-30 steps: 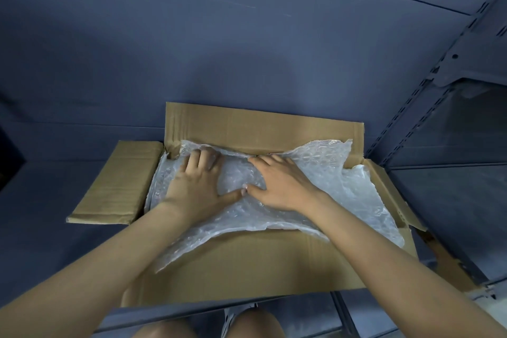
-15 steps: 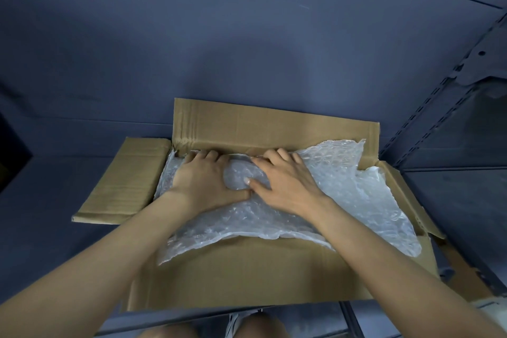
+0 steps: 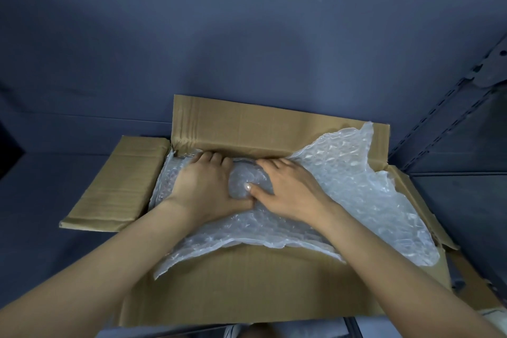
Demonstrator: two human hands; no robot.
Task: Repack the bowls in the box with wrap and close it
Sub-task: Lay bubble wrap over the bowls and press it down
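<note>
Compared with a second ago: both hands pushed farther toward the far wall of the box [image 3: 274,129], fingertips now tucked down at the fold under the far flap; thumbs drawn close, touching over a rounded bulge beneath the bubble wrap [image 3: 343,181]. Left hand [image 3: 203,186] laid flat on the wrap, fingers straight and pressing, grip apart and clamped on nothing. Right hand [image 3: 288,189] likewise flat, fingers extended over the wrap, thumb tip set on the bulge, grip apart. Bulge between the two hands taken as a bowl [image 3: 242,181] under the wrap, inside the box; outline dim through the plastic, number of bowls not determinable. Wrap spread rightward of the right hand, rising against the far flap, and trailing nearward of both hands over the near flap [image 3: 247,282]. Side flap [image 3: 118,184] folded outward, left of the left hand. Box open, not closed. No brand, label or legible writing found on cardboard or wrap. Box resting on a dark blue-grey shelf [image 3: 41,200], matching back panel behind, perforated metal upright [image 3: 439,107] to the right of the right hand. Lighting dim.
</note>
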